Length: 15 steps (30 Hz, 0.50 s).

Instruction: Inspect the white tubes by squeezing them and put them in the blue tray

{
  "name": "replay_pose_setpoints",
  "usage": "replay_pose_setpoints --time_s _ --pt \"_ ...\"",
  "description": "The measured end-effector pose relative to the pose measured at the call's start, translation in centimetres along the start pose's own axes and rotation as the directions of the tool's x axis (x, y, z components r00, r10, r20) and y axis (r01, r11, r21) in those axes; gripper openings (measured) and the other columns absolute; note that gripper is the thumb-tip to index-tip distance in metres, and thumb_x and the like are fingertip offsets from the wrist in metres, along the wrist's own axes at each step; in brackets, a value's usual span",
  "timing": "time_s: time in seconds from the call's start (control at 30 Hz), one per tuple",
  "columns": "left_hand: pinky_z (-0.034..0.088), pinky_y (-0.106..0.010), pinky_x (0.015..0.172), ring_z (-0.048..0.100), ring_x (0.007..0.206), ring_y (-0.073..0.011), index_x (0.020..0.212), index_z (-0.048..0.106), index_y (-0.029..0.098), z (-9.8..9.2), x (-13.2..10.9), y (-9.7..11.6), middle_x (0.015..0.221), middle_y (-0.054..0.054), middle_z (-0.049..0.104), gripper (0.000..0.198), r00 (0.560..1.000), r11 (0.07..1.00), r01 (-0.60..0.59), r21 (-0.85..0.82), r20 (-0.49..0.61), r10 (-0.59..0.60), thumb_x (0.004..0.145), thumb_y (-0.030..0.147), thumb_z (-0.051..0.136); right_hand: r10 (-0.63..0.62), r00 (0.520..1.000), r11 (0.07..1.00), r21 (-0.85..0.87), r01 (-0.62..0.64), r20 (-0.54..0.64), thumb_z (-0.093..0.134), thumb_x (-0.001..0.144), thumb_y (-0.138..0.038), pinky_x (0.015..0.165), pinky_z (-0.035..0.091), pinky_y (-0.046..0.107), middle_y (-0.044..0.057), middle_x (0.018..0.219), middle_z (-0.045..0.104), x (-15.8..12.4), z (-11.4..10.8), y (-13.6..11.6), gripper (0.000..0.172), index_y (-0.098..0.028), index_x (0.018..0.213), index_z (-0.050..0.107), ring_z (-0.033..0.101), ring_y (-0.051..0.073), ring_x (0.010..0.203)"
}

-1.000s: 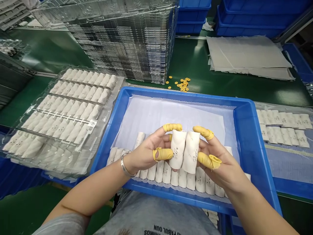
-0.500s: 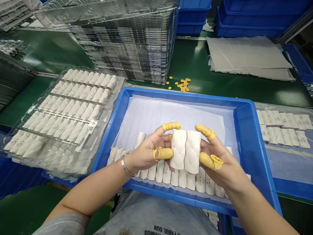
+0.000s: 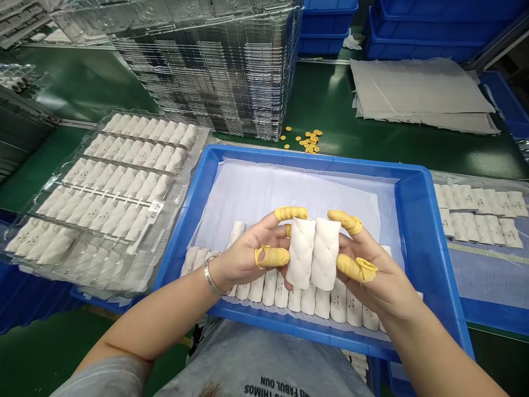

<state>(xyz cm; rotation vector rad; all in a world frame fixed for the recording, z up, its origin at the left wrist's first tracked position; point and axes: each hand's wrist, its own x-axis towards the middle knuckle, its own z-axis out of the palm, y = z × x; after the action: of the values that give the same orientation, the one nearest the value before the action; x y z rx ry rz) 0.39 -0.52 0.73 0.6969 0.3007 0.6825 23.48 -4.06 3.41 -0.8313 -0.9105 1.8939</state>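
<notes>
Currently I have the left hand holding the left white cylinder and the right hand holding the right white cylinder. On each, the fingers are narrowed around the outer side, covered in part by yellow finger cots; how they meet the backs I cannot tell. Both pieces sit side by side over the near half of the blue tray, apparently raised above its paper liner and partly covering a row of marked cylinders.

As I judge it, a slip is the main risk: a slack grip or a loose, bunched cot could let one drop onto that row. Knocking the two together might also scuff or chip their sides.

Their long axes run near to far, almost parallel, near ends slightly left. Dimpled sides face me; I cannot tell one end from the other.
</notes>
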Motion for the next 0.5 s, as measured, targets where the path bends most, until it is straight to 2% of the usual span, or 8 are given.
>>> replay_pose_setpoints --time_s 0.27,0.4,0.5 --pt "0.063 -0.022 0.062 0.071 0.08 -0.0136 0.143 0.056 0.036 0.26 0.08 0.28 0.113 -0.003 0.067 0.057 1.0 1.0 0.004 -0.016 -0.003 -0.004 0.092 0.021 0.076 0.001 1.0 1.0 -0.014 -0.001 0.017 0.081 0.099 -0.038 0.074 0.058 0.026 0.002 0.127 0.072 -0.03 -0.18 0.15 0.045 -0.049 0.14 0.066 0.072 0.018 0.097" --pt "0.062 -0.02 0.063 0.07 0.083 -0.0136 0.14 0.059 0.036 0.33 0.15 0.17 0.114 -0.004 0.064 0.052 1.0 1.0 -0.028 -0.008 0.013 0.028 0.092 0.023 0.075 -0.003 1.0 0.999 -0.052 0.004 0.009 0.081 0.099 -0.04 0.074 0.06 0.03 0.005 0.132 0.07 -0.02 -0.12 0.27 0.047 -0.048 0.141 0.064 0.072 0.022 0.105" --pt "0.063 -0.022 0.067 0.069 0.094 -0.017 0.137 0.062 0.035 0.21 0.12 -0.09 0.119 -0.005 0.062 0.055 0.998 0.997 -0.051 0.057 -0.027 0.052 0.087 0.027 0.083 -0.041 0.999 0.993 -0.113 0.042 0.013 0.082 0.098 -0.039 0.078 0.061 0.032 0.005 0.137 0.068 0.08 -0.03 0.56 0.049 -0.048 0.143 0.063 0.07 0.024 0.112"
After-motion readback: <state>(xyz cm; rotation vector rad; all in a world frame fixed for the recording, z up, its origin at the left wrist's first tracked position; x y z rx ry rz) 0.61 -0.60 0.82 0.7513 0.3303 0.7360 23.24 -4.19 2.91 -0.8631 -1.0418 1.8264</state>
